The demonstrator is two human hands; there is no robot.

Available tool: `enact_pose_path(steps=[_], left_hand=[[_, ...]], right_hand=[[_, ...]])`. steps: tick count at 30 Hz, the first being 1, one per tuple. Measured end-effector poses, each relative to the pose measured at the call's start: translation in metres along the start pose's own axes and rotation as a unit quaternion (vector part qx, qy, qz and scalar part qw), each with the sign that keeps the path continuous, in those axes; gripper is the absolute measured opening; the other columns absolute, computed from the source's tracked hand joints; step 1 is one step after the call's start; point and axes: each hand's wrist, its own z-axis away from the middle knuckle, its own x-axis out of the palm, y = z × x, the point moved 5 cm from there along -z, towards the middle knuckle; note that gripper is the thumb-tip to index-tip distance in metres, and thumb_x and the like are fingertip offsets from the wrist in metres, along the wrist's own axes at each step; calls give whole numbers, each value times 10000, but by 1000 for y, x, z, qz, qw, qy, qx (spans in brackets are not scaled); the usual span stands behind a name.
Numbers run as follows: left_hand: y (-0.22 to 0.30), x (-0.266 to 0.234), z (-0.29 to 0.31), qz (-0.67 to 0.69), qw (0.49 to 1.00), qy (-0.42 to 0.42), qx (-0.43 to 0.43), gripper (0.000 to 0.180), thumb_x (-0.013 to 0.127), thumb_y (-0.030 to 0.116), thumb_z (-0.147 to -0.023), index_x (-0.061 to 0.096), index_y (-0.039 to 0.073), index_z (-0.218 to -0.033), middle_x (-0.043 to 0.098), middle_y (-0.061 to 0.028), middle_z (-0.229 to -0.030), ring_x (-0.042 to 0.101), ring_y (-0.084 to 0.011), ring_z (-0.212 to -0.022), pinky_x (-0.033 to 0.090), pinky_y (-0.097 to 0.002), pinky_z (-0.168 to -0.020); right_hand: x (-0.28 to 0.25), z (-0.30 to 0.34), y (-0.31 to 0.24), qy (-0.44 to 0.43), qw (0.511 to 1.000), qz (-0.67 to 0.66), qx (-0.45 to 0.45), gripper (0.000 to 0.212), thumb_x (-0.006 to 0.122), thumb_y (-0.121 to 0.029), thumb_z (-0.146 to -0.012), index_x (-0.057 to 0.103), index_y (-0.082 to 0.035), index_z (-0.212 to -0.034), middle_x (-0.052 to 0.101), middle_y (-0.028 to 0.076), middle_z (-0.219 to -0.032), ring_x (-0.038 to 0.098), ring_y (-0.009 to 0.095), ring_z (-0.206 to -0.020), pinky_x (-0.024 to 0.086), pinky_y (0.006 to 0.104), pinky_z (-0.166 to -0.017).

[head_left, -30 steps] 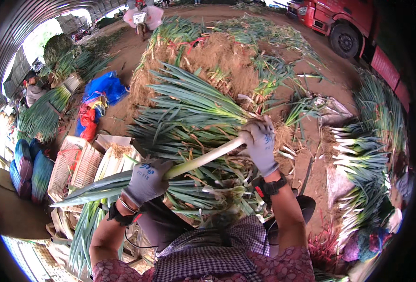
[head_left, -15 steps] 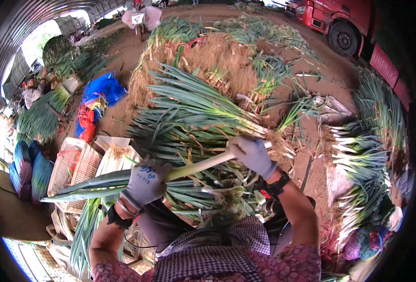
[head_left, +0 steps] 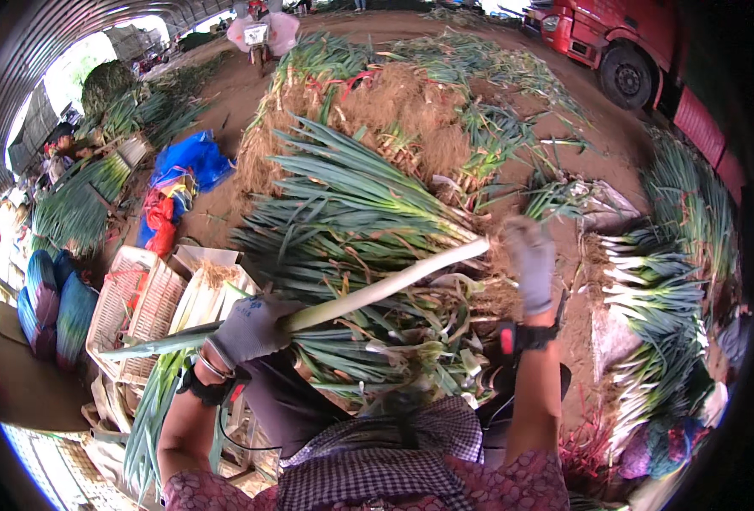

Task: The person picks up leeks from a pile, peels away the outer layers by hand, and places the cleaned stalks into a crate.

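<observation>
My left hand (head_left: 256, 327), in a grey glove, is closed around a thick green onion (head_left: 390, 286) over my lap. The pale bare stalk reaches out to the right and slightly up, and the green leaves trail behind my wrist to the left. Past the stalk's white end is my gloved right hand (head_left: 531, 266), raised and smeared by motion, so its fingers cannot be made out. It is apart from the stalk. Beneath and beyond lies a large heap of untrimmed green onions (head_left: 351, 192), their root ends toward the right.
To the left stand a pale basket (head_left: 126, 307) and a box with white stalks (head_left: 211, 298). Trimmed green onions (head_left: 650, 281) lie in rows at right. Blue sheeting (head_left: 191, 162) sits on the ground. A red truck (head_left: 611, 43), a parked vehicle (head_left: 258, 38) and another person (head_left: 57, 153) are farther off.
My right hand has left the stalk's white end and swung right and upward. My left hand still grips the green onion, which has tilted slightly upward at its white end.
</observation>
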Motion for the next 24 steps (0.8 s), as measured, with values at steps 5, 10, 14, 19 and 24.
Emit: enact_pose_path(steps=[5, 10, 14, 19, 24], left_hand=[[3, -6, -9, -10, 1000, -14, -10, 423, 656, 150, -655, 637, 104, -1075, 645, -135, -878, 625, -322, -825, 496, -390, -721], [-6, -6, 2, 34, 999, -8, 31, 435, 664, 153, -632, 650, 83, -1062, 644, -157, -864, 626, -330, -801, 496, -386, -714], [-8, -5, 5, 74, 996, -47, 32, 447, 684, 171, -616, 656, 60, -1048, 633, -161, -808, 622, -331, -753, 489, -386, -697], [-12, 0, 3, 94, 993, -54, 46, 449, 701, 184, -603, 660, 48, -1029, 627, -157, -786, 616, -318, -725, 480, -373, -681], [-18, 1, -2, 178, 979, -98, 21, 435, 727, 191, -615, 660, 14, -1007, 623, -167, -783, 616, -285, -709, 472, -353, -662]], right_hand=[[64, 11, -121, -210, 961, 59, -169, 406, 752, -194, -655, 607, -191, -1034, 593, 32, -994, 621, 230, -824, 492, 338, -706], [86, 15, -107, -289, 941, 75, -157, 308, 751, -196, -639, 608, -145, -907, 582, 51, -870, 589, 262, -802, 462, 367, -673], [90, 21, -106, -334, 932, 39, -137, 279, 758, -190, -630, 606, -128, -855, 571, 50, -814, 588, 264, -757, 464, 366, -654], [90, 28, -109, -309, 933, 55, -179, 229, 758, -162, -619, 619, -110, -793, 584, 43, -786, 594, 253, -718, 471, 351, -627], [78, 28, -112, -217, 951, 31, -219, 195, 733, -158, -650, 603, -122, -790, 575, 26, -794, 598, 239, -698, 474, 343, -607]])
